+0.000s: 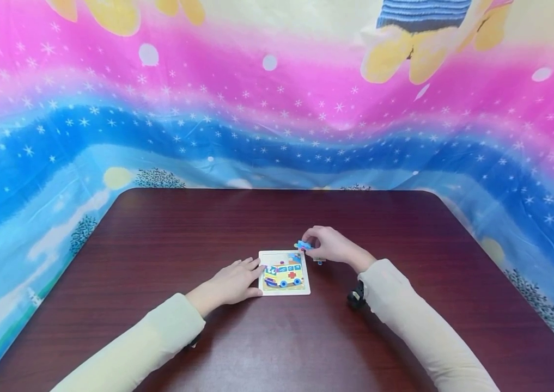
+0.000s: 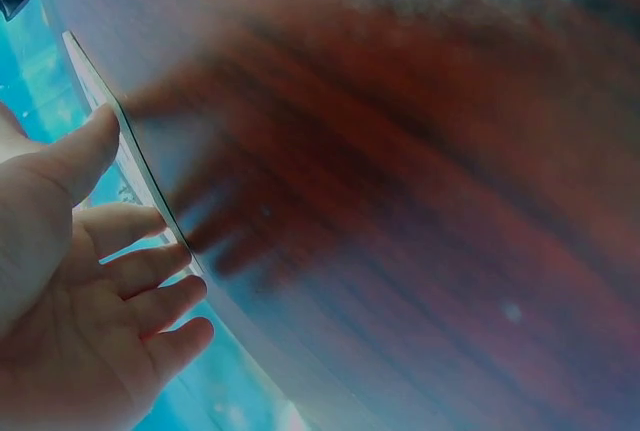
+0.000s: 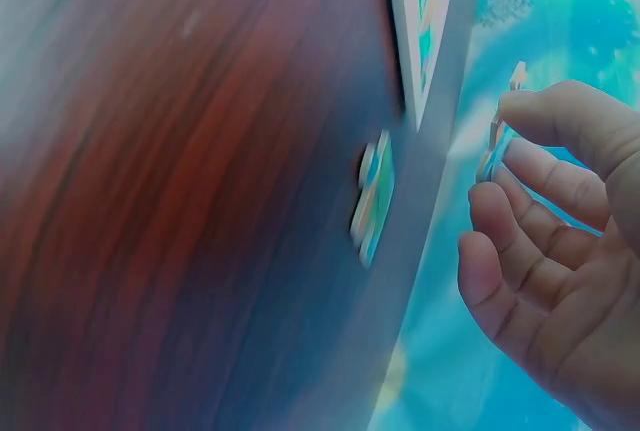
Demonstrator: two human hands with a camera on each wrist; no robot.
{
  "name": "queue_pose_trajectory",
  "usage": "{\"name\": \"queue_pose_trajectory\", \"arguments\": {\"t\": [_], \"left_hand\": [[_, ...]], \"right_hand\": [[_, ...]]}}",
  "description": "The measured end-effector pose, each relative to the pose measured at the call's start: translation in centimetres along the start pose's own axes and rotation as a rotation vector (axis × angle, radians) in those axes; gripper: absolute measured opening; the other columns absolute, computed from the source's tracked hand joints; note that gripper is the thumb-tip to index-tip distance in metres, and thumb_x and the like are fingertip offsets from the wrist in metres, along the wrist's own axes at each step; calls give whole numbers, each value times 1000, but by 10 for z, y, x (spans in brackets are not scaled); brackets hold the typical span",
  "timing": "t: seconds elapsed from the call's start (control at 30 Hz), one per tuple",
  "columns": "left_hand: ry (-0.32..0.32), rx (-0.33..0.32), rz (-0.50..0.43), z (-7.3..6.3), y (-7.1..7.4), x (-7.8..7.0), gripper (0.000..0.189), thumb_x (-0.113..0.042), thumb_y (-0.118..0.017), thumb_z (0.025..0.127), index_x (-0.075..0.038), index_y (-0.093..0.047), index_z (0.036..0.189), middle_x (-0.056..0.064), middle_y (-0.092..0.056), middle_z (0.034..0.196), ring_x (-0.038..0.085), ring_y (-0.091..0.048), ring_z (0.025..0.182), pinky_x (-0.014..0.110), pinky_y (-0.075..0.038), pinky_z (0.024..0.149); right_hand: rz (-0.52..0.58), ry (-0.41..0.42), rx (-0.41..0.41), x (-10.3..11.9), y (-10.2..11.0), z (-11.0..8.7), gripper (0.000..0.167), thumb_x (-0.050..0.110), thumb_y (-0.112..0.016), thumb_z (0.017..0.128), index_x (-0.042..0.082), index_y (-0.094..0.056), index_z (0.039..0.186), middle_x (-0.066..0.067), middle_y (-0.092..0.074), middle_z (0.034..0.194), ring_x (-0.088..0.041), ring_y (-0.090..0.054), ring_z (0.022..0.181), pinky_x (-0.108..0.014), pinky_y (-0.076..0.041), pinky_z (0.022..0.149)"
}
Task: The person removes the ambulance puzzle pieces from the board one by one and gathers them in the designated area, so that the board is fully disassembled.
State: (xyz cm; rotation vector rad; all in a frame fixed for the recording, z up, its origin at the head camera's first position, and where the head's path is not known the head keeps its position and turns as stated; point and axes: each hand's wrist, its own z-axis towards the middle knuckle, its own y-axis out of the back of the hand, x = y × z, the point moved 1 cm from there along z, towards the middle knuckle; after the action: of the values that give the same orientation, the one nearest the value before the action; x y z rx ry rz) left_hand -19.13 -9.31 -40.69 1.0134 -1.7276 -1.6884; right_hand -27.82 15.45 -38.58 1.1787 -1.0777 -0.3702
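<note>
The puzzle tray [image 1: 286, 293], showing a yellow ambulance picture [image 1: 288, 270], lies flat on the tabletop [image 1: 198, 228], well in from its far edge. The left hand [image 1: 234, 281], fingers spread apart, touches the tray's left edge. The right hand [image 1: 330, 245] pinches a blue puzzle piece [image 1: 303, 245] by the tray's far right corner; another piece [image 3: 376, 201] lies just beside, toward the tabletop's right edge.
</note>
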Motion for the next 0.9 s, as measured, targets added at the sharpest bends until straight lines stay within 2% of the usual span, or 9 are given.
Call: {"name": "queue_pose_trajectory", "arguments": {"t": [0.33, 0.57, 0.77, 0.9], "left_hand": [[-3, 1, -1, 0, 0, 0, 59, -37, -60, 88, 0, -48, 132, 18, -41, 138, 33, -35, 128, 44, -29, 104], [0, 1, 7, -1, 1, -1, 59, -37, -60, 88, 0, -48, 132, 17, -41, 138, 32, -35, 128, 43, -29, 104], [-1, 5, 6, 0, 0, 0, 58, -35, -59, 89, 0, -47, 133, 18, -40, 139, 32, -34, 129, 43, -28, 105], [-16, -16, -16, -1, 0, 0, 57, -35, -59, 89, 1, -47, 132, 19, -41, 138, 34, -34, 128, 43, -28, 105]], "right_hand": [[-29, -37, -19, -29, 14, -21, 21, 11, -71, 79, 6, -63, 97, -1, -58, 88, -15, -52, 71, -26, -47, 60], [-74, -67, 6, -45, 15, -31, 20, 10, -71, 79, 5, -63, 97, -2, -57, 90, -16, -51, 73, -27, -47, 63], [-103, -62, 25, -53, 14, -37, 19, 9, -71, 79, 5, -64, 96, -3, -56, 90, -16, -51, 73, -30, -47, 64], [-126, -71, 33, -55, 14, -39, 18, 10, -71, 79, 6, -65, 95, -3, -56, 90, -17, -51, 74, -31, -47, 66]]}}
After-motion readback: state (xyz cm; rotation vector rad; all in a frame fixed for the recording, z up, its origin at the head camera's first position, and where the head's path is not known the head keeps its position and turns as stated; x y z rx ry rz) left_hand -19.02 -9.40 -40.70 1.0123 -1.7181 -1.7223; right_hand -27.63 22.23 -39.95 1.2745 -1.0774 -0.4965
